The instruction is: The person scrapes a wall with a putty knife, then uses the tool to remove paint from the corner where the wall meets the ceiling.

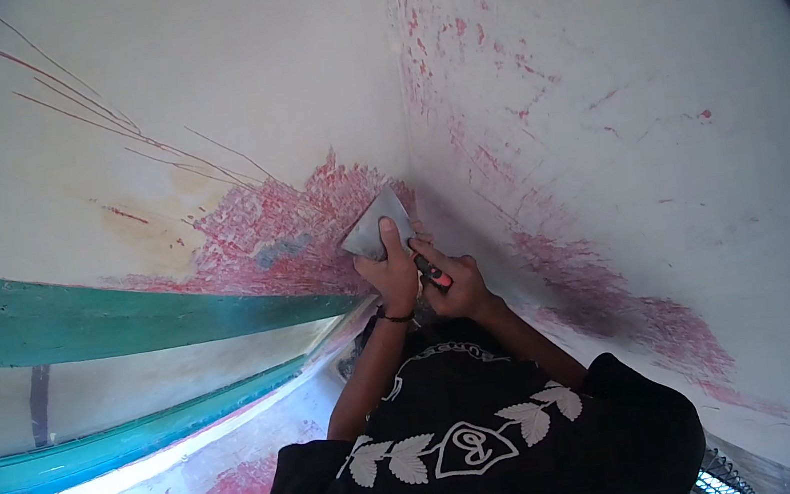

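A wide metal putty knife blade (375, 234) lies against the left wall close to the corner, over a scraped red patch (261, 227). My left hand (393, 273), with a dark band at the wrist, grips the blade, its thumb flat along the metal. The fingers of my right hand (462, 288) wrap a red-and-black handle (434, 272), whose front end meets the blade's right edge in this view. My two hands are side by side, nearly touching. Part of the handle and the fingers under the blade are hidden.
The right wall (623, 144) meets the left one in a corner and carries red streaks. Below the red patch runs a green painted band (122, 314), with a teal ledge (139, 440) lower down. Branching cracks (137, 137) cross the upper left wall.
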### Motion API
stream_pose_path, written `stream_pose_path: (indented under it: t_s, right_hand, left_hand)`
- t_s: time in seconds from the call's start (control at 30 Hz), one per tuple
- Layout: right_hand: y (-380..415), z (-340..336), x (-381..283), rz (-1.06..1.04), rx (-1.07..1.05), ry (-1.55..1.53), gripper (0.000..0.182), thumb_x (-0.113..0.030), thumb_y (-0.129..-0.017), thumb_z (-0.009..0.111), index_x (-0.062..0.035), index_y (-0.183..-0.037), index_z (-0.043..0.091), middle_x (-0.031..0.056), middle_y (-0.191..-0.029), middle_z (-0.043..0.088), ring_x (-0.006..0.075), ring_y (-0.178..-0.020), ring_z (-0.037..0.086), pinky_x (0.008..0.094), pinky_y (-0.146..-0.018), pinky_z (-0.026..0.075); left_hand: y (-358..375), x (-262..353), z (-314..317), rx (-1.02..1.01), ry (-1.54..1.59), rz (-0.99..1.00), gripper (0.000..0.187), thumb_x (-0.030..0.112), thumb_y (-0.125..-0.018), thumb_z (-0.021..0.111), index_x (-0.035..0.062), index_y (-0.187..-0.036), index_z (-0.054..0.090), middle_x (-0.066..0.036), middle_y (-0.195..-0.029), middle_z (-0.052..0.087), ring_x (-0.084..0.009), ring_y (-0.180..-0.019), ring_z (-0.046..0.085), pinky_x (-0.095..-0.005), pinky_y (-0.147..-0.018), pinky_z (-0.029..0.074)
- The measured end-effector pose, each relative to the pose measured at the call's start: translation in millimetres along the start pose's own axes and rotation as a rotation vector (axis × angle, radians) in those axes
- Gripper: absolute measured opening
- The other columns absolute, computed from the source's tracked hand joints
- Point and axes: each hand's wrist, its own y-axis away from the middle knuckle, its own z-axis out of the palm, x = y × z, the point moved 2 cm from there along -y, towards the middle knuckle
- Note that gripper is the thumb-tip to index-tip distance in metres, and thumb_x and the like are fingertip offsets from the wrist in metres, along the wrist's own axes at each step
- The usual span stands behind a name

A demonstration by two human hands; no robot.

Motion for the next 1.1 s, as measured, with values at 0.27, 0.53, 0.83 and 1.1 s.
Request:
stream_pose_path:
  t_s: [0.27, 0.53, 0.83, 1.1]
  right_hand:
    - [0, -1, 6, -0.019, 0.023, 0.026, 0.067, -0.001, -0.071, 0.064, -0.0048, -0.137, 0.054, 0.0215, -0.106, 0.069, 0.0326, -0.087, 0.071, 0.0383, -0.077, 0.056]
    - [-27, -18, -7, -0.132, 0.064, 0.020, 0.068, -0.002, -0.071, 0.064, -0.0077, -0.138, 0.054, 0.0186, -0.098, 0.071, 0.0318, -0.076, 0.071, 0.0380, -0.069, 0.057]
    - [1, -9, 8, -0.008, -0.005, 0.103, 0.071, -0.003, -0.070, 0.064, -0.0088, -0.140, 0.052, 0.0193, -0.099, 0.071, 0.0335, -0.075, 0.071, 0.0387, -0.068, 0.058]
    - [5, -3, 14, -0.076, 0.058, 0.081, 0.071, -0.003, -0.068, 0.064, -0.0064, -0.138, 0.054, 0.0196, -0.096, 0.071, 0.0322, -0.074, 0.071, 0.0383, -0.068, 0.058]
  left_hand:
    - [1, -8, -1, -0.020, 0.001, -0.024, 0.033, 0.023, -0.099, 0.060, -0.0097, -0.097, 0.061, -0.015, -0.082, 0.068, -0.0205, -0.064, 0.066, -0.0314, -0.057, 0.055]
    - [-19, 17, 22, -0.011, -0.018, 0.123, 0.031, 0.023, -0.099, 0.059, -0.0080, -0.100, 0.062, -0.012, -0.086, 0.069, -0.0219, -0.068, 0.067, -0.0326, -0.059, 0.056]
    - [2, -11, 5, 0.031, 0.017, -0.079, 0.037, 0.026, -0.099, 0.061, -0.0113, -0.103, 0.058, -0.017, -0.083, 0.067, -0.0231, -0.063, 0.066, -0.0338, -0.057, 0.057]
    - [0, -18, 2, 0.054, 0.007, -0.033, 0.037, 0.025, -0.098, 0.061, -0.0112, -0.103, 0.058, -0.019, -0.082, 0.067, -0.0233, -0.061, 0.066, -0.0331, -0.055, 0.057]
